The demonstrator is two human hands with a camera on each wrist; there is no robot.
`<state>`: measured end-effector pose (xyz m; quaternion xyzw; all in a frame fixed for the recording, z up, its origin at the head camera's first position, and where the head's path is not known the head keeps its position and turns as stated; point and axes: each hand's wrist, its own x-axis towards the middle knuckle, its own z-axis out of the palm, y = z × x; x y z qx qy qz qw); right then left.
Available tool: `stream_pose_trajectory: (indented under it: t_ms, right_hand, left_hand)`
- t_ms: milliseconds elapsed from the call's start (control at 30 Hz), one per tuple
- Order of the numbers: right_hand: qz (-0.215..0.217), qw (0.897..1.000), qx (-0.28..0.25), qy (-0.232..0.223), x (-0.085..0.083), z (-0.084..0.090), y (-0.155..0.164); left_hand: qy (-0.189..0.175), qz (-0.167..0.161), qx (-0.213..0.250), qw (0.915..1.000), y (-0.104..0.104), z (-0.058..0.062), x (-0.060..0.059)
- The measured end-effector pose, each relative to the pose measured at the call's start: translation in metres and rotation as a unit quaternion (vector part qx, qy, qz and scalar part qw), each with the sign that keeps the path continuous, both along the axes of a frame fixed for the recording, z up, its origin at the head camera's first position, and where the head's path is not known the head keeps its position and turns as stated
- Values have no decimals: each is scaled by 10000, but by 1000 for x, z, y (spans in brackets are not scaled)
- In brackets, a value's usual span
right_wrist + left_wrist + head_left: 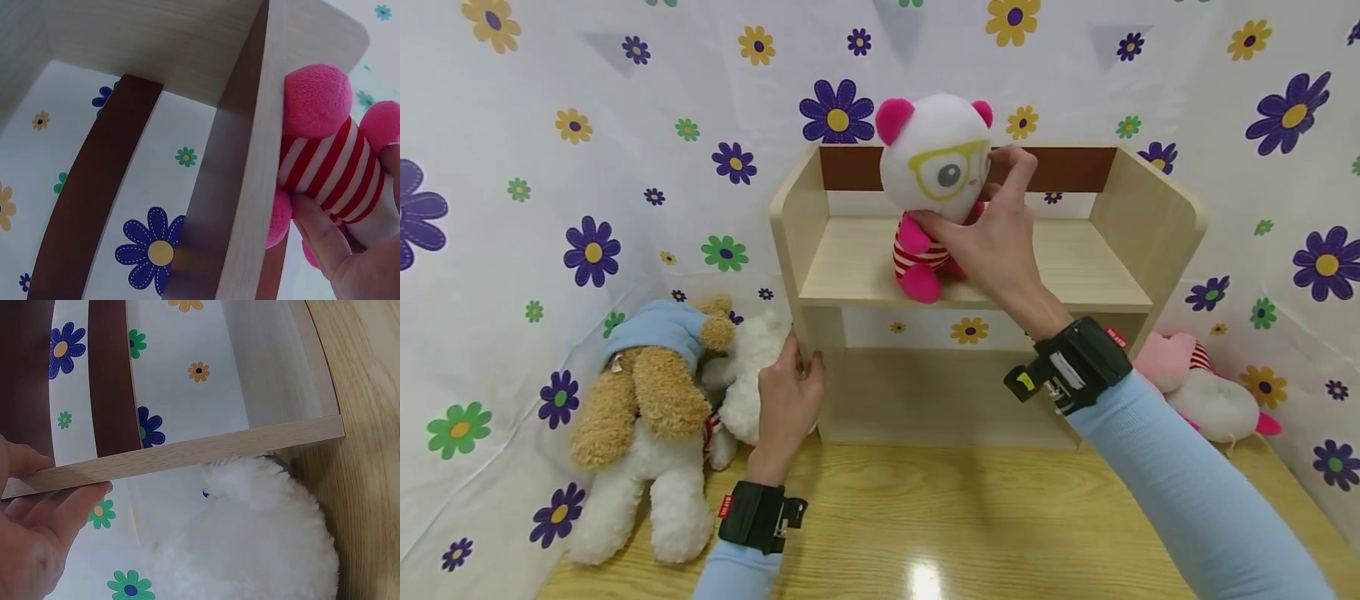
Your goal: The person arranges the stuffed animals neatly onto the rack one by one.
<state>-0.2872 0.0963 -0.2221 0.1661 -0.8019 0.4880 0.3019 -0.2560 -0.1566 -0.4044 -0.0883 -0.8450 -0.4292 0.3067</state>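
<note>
A plush panda with pink ears, yellow glasses and a red-striped body sits upright at the front edge of the upper shelf. My right hand grips it from its right side, thumb across the front below the head. In the right wrist view, the striped body and pink feet meet the shelf's edge. My left hand pinches the left side panel of the wooden shelf unit, thumb on one face and fingers on the other. White fluffy plush lies just outside that panel.
Left of the unit, a brown teddy bear in a blue top is heaped with white plush toys. At the right, a pink and white plush lies by the unit. A flower-printed cloth hangs behind the wooden table.
</note>
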Motion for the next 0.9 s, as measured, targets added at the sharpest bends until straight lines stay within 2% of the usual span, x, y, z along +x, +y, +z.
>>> stream_pose_trajectory:
  t_ms: [167,600,900]
  right_hand:
    - [-82,9994,116,-329,-14,6,-19]
    - [-602,9962,93,-616,-42,14,-72]
    - [-524,9981,179,-260,-53,9,-86]
  left_hand:
    - [-7,-9,56,10000,-1,-1,0]
    - [-75,70,100,9999,-1,-1,4]
    - [6,17,0,10000,3,-2,5]
